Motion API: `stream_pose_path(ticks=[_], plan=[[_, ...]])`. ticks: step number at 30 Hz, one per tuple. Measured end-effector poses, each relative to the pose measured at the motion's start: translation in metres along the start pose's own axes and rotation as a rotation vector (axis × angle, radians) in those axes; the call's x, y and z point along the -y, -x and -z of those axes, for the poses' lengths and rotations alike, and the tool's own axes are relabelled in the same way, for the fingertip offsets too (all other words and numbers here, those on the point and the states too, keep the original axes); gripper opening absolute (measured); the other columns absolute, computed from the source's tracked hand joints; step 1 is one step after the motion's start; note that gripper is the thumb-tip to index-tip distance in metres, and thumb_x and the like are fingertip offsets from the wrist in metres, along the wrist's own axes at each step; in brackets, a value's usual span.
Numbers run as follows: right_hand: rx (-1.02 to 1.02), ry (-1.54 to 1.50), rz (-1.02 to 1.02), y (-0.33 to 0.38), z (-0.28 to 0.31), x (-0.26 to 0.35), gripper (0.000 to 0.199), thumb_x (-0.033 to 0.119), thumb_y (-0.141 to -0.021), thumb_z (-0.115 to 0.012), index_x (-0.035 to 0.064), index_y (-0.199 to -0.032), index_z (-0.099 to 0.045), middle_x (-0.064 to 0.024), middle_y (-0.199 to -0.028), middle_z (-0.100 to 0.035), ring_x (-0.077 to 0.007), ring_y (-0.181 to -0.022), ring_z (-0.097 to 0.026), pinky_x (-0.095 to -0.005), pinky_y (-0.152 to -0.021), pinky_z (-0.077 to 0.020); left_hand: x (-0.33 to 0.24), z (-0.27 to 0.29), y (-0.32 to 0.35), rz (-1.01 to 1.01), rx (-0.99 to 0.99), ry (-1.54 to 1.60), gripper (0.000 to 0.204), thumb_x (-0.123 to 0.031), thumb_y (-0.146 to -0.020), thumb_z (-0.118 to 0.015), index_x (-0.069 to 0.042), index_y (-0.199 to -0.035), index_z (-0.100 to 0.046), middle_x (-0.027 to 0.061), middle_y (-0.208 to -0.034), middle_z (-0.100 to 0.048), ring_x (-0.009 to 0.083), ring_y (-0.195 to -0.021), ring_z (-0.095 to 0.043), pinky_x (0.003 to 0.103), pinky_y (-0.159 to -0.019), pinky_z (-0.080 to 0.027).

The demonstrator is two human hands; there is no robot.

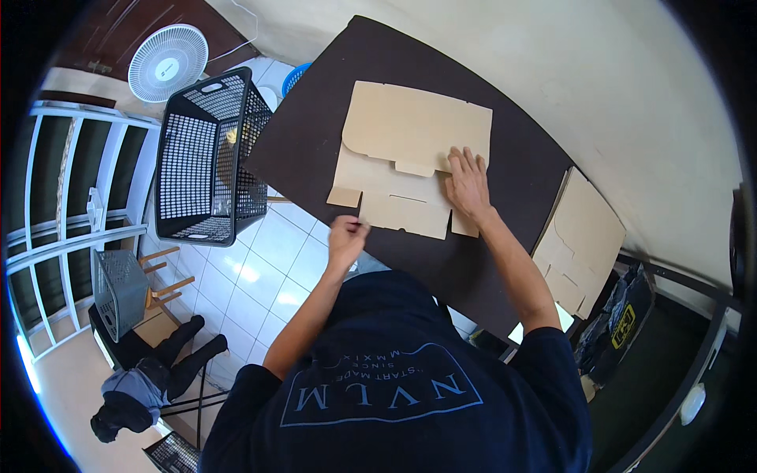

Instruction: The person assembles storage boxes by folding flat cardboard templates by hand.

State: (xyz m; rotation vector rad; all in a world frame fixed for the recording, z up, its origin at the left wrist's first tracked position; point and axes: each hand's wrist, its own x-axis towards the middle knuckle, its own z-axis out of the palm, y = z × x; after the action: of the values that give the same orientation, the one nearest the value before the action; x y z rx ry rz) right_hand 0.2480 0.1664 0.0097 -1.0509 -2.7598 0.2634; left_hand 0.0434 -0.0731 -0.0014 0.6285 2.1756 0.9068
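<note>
A flat brown cardboard box blank (418,118) lies on the dark table, its large upper panel folded over and its slotted flaps pointing toward me. My right hand (467,185) rests on the right side of the cardboard, fingers stretched and spread. Just off the near left flap is my left hand (345,243), its fingers curled together close to the flap's corner. Whether those fingertips pinch the corner or some small dark thing cannot be made out.
More cardboard blanks (583,229) lie at the right end of the dark table (307,150). A black plastic basket (193,158) stands to the left, near a white fan (168,63). Another person (146,386) sits at the lower left, beside a grey basket (120,288).
</note>
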Motion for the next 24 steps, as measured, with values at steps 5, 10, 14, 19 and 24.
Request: stream_pose_path(ticks=[5, 10, 14, 19, 24], plan=[[-0.085, 0.083, 0.022, -0.014, 0.008, 0.003, 0.044, 0.013, -0.084, -0.063, 0.0078, -0.126, -0.052, -0.0133, -0.138, -0.052, -0.0354, -0.129, -0.048, -0.0559, -0.104, -0.0356, 0.004, 0.003, 0.003, -0.045, -0.025, -0.146, 0.047, -0.037, -0.082, -0.077, -0.002, -0.112, -0.068, 0.0166, -0.103, -0.060, 0.0305, -0.100, -0.058, 0.041, -0.089, -0.048], [-0.258, -0.024, 0.033, -0.045, 0.039, -0.012, 0.030, 0.008, -0.086, -0.060, 0.0102, -0.116, -0.063, -0.0107, -0.117, -0.068, -0.0344, -0.109, -0.062, -0.0474, -0.093, -0.0451, -0.035, -0.015, -0.007, 0.031, -0.088, -0.353, 0.054, -0.043, -0.076, -0.081, -0.003, -0.109, -0.068, 0.0172, -0.110, -0.055, 0.0337, -0.112, -0.048, 0.048, -0.100, -0.038], [-0.444, -0.235, -0.073, -0.078, 0.102, -0.019, 0.015, 0.008, -0.088, -0.061, 0.0072, -0.102, -0.069, -0.0167, -0.094, -0.071, -0.0375, -0.088, -0.068, -0.0441, -0.076, -0.0529, -0.043, -0.019, -0.019, 0.029, -0.071, -0.334, 0.059, -0.041, -0.076, -0.082, -0.001, -0.115, -0.062, 0.0197, -0.119, -0.054, 0.0357, -0.119, -0.046, 0.050, -0.100, -0.039], [-0.365, -0.300, -0.192, -0.085, 0.178, -0.033, 0.016, 0.018, -0.094, -0.064, 0.0039, -0.102, -0.067, -0.0220, -0.082, -0.067, -0.0343, -0.073, -0.068, -0.0382, -0.068, -0.0510, -0.023, -0.031, -0.044, 0.016, 0.019, 0.073, 0.058, -0.018, -0.080, -0.081, 0.002, -0.127, -0.052, 0.0196, -0.123, -0.060, 0.0309, -0.116, -0.058, 0.043, -0.099, -0.045], [-0.482, -0.468, -0.245, -0.045, 0.210, -0.101, 0.032, 0.026, -0.096, -0.067, -0.0047, -0.105, -0.065, -0.0107, -0.081, -0.072, -0.0167, -0.069, -0.062, -0.0333, -0.066, -0.0489, -0.046, 0.003, -0.065, -0.205, -0.123, 0.576, 0.054, -0.001, -0.081, -0.076, 0.003, -0.128, -0.050, 0.0174, -0.122, -0.064, 0.0262, -0.113, -0.064, 0.036, -0.096, -0.050]])
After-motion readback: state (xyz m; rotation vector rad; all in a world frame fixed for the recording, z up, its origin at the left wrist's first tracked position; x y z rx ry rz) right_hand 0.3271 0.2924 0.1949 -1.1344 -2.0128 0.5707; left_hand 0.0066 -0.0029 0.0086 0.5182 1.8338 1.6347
